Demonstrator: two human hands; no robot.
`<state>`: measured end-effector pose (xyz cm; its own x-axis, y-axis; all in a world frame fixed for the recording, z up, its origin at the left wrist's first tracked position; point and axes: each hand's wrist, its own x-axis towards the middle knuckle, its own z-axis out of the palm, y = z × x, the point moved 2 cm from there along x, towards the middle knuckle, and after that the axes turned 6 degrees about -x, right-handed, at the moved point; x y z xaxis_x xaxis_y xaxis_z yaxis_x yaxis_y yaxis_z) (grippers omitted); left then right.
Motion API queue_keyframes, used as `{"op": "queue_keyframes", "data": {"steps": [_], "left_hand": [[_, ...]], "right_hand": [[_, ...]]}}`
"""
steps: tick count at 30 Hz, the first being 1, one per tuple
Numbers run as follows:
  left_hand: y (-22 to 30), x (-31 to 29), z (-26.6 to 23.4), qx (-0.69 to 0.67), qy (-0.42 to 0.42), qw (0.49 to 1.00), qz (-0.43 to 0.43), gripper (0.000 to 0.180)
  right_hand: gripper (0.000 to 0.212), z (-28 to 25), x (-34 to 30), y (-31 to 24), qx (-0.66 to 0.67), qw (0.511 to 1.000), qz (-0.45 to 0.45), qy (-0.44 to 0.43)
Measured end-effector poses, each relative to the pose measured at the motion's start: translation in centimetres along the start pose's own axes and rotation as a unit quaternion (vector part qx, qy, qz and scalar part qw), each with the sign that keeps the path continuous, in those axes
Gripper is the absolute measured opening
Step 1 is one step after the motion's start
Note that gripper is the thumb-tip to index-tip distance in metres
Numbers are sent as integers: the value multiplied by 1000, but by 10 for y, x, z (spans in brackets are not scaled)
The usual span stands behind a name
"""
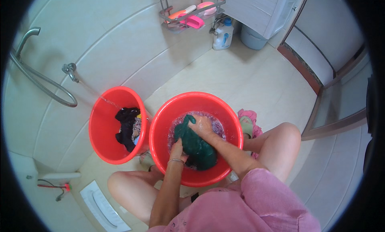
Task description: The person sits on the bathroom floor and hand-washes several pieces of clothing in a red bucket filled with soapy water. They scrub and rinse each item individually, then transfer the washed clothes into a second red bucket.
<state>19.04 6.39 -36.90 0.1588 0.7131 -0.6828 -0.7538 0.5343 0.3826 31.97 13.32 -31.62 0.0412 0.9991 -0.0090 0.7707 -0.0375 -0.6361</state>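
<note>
A wet dark green cloth garment (196, 147) lies bunched in soapy water inside a large red tub (160, 111) between my knees. My right hand (201, 125) grips the far edge of the garment, fingers curled over it. At its near left side, my left hand (177, 151) is closed on the cloth, a bracelet around that wrist. White suds (216, 125) show around the garment. The lower part of the cloth dips into the water, and some fingertips are hidden by folds.
Left of the tub, a red bucket (100, 127) holds dark clothes (128, 125); water runs into it from a wall tap (70, 71). A shower hose (48, 85) hangs beyond. A wire rack (192, 13), a white jug (223, 34) and a squat toilet (103, 208) stand around. Pink cloth (249, 115) lies by my right foot.
</note>
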Motion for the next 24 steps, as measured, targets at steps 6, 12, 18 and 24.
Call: {"op": "queue_keyframes", "data": {"steps": [6,12,18,24], "left_hand": [[47,4,-2,164,121,974,98,64],[5,27,-1,664,80,739,77,87],[-19,31,-14,734,-3,674,-83,89],[-6,42,-28,675,28,737,9,64]], "right_hand": [[32,-28,19,39,-87,995,-11,41],[63,32,-6,51,-267,937,-66,-216],[39,106,-28,120,-266,934,5,-237],[31,72,-2,110,-109,971,160,-136]]}}
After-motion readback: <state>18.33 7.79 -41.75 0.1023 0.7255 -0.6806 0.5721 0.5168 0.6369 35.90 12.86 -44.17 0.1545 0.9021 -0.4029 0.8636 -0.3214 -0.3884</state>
